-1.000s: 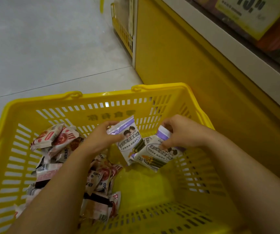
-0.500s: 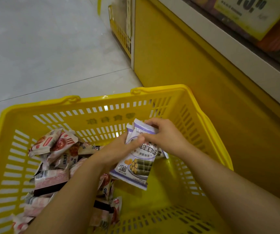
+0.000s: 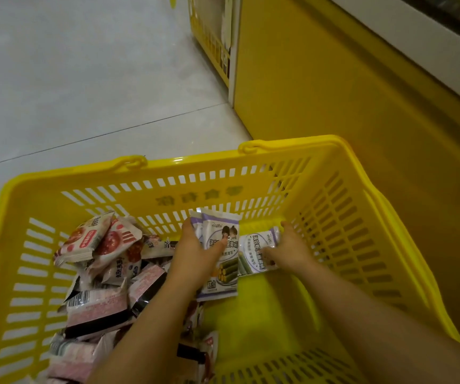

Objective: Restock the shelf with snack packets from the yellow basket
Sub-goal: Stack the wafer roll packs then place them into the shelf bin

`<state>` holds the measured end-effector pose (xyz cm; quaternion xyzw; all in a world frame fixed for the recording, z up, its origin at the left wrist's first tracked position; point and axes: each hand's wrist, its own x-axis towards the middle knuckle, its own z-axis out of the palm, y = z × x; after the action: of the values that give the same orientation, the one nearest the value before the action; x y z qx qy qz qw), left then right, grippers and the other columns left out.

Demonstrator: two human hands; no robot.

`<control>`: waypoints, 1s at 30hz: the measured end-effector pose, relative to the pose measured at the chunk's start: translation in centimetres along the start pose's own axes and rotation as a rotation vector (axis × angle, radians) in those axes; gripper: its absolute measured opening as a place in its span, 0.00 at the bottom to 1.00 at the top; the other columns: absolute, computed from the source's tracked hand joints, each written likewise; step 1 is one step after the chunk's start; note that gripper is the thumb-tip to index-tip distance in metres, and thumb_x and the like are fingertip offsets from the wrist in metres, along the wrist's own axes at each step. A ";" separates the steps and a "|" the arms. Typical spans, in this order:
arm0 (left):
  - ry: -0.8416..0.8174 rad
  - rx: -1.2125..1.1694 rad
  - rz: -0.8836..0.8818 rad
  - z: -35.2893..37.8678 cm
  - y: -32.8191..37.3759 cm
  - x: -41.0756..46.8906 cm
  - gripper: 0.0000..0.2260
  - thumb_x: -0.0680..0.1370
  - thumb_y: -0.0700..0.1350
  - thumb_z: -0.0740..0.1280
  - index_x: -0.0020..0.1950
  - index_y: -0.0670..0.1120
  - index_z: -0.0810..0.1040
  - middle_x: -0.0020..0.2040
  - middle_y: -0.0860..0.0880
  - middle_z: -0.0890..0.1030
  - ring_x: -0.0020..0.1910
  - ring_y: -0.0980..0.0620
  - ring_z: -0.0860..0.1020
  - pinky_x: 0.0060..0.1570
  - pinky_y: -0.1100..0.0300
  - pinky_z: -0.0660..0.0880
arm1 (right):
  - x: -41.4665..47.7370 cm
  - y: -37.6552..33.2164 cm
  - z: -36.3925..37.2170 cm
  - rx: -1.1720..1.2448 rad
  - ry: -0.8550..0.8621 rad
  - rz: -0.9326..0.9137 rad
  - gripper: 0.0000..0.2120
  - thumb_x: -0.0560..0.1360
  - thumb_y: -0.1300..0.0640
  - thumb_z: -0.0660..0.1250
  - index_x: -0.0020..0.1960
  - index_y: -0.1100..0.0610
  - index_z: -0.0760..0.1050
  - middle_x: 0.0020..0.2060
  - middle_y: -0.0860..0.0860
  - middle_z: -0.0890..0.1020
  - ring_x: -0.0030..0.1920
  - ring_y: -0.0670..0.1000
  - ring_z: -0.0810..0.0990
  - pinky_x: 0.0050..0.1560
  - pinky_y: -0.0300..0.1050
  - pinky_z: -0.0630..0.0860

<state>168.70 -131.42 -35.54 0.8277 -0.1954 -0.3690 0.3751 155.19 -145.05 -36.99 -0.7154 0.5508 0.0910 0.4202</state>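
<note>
Head cam: L hand (image 3: 195, 257) fingers (image 3: 218, 246) grasp purple pkts (image 3: 220, 231), R hand (image 3: 292, 250) white pkt (image 3: 255, 243); Chinese print blurry.

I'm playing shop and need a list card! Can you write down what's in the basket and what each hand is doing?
Place: yellow basket on a grey floor, beside a yellow shelf base
Left hand: holds two purple packets, thumb across the front
Right hand: grips another purple packet low in the basket
Left side of basket: pile of red and pink packets
</note>
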 end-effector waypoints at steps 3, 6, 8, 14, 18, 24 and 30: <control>0.035 0.013 -0.010 1.2 -0.2 -0.2 0.42 0.76 0.52 0.70 0.79 0.53 0.43 0.77 0.47 0.60 0.69 0.44 0.69 0.48 0.64 0.70 | -0.2 -0.8 0.4 0.164 -0.085 0.117 0.41 0.71 0.61 0.74 0.75 0.58 0.54 0.61 0.60 0.77 0.37 0.50 0.79 0.33 0.41 0.75; 0.047 0.029 -0.026 1.8 -0.3 -0.2 0.42 0.76 0.52 0.70 0.79 0.53 0.43 0.78 0.48 0.59 0.66 0.46 0.72 0.37 0.77 0.66 | -0.5 -1.1 0.6 0.181 -0.184 0.150 0.23 0.70 0.60 0.75 0.60 0.65 0.71 0.45 0.59 0.82 0.34 0.56 0.78 0.26 0.44 0.72; 0.067 0.032 -0.015 1.7 -0.2 -0.2 0.40 0.75 0.53 0.71 0.79 0.51 0.49 0.74 0.47 0.66 0.55 0.49 0.77 0.33 0.75 0.68 | -1.1 -1.5 0.1 0.199 -0.179 0.129 0.10 0.70 0.60 0.74 0.46 0.64 0.77 0.33 0.56 0.80 0.27 0.53 0.75 0.24 0.41 0.71; 0.102 0.035 0.023 1.4 2.5 -2.1 0.33 0.74 0.52 0.72 0.75 0.44 0.62 0.67 0.43 0.73 0.53 0.48 0.74 0.46 0.59 0.68 | -5.3 -3.4 -4.3 0.276 0.019 0.010 0.06 0.74 0.62 0.69 0.50 0.62 0.77 0.47 0.60 0.82 0.47 0.60 0.83 0.48 0.58 0.81; 0.148 -0.082 0.196 0.9 6.4 -5.7 0.27 0.73 0.54 0.73 0.68 0.47 0.69 0.59 0.49 0.77 0.51 0.49 0.75 0.47 0.57 0.70 | -10.1 -4.4 -8.7 0.251 0.088 -0.105 0.12 0.77 0.61 0.66 0.59 0.62 0.75 0.53 0.60 0.81 0.48 0.59 0.82 0.46 0.58 0.82; 0.240 -0.279 0.457 -1.8 14.6 -12.7 0.19 0.71 0.53 0.74 0.59 0.51 0.74 0.49 0.56 0.80 0.50 0.53 0.79 0.42 0.63 0.71 | -21.1 -8.1 -15.8 0.185 0.377 -0.387 0.17 0.73 0.54 0.72 0.60 0.59 0.77 0.52 0.57 0.83 0.50 0.58 0.82 0.52 0.58 0.78; 0.316 -0.378 0.703 -5.8 23.5 -21.5 0.19 0.71 0.54 0.74 0.57 0.51 0.73 0.45 0.58 0.79 0.43 0.59 0.78 0.38 0.65 0.69 | -33.6 -10.6 -22.3 0.214 0.548 -0.630 0.12 0.75 0.53 0.69 0.57 0.54 0.77 0.49 0.52 0.83 0.48 0.54 0.82 0.51 0.58 0.78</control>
<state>158.02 -130.84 -5.02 0.6740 -0.3345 -0.1166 0.6482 144.30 -136.34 2.29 -0.7987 0.4030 -0.2930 0.3374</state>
